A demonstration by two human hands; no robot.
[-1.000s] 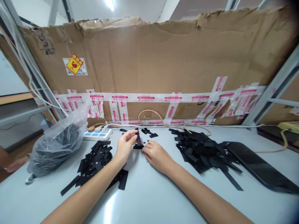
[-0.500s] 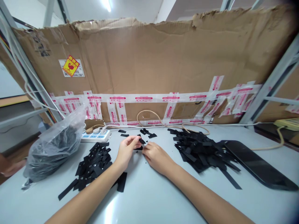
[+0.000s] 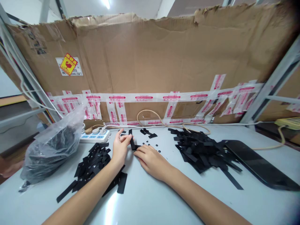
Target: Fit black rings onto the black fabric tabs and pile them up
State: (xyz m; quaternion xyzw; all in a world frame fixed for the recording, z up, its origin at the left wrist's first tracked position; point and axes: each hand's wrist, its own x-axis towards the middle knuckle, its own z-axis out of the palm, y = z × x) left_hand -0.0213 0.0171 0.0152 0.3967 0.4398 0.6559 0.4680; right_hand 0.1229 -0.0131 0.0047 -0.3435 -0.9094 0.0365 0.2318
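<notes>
My left hand [image 3: 120, 148] grips a narrow black strip [image 3: 132, 140] near its upper part, between thumb and fingers. The strip's lower end meets a short black piece [image 3: 137, 147] on the table. My right hand [image 3: 151, 160] lies just to the right, fingers extended and fingertips beside that lower end, holding nothing I can see. Several tiny black rings [image 3: 152, 145] are scattered on the table to the right of the strip. A heap of black punched strips [image 3: 93, 162] lies under and left of my left wrist.
A larger heap of black strips [image 3: 199, 150] lies to the right, beside a dark flat panel [image 3: 257, 165]. A plastic bag of black pieces [image 3: 52, 153] and a power strip [image 3: 95, 136] are at left. Taped cardboard [image 3: 150, 62] stands behind the table, and a person's hand [image 3: 7, 165] shows at far left.
My left hand has moved left and now holds the strip farther from my right hand. My right hand has drawn back a little, and tiny black rings now show on the table.
</notes>
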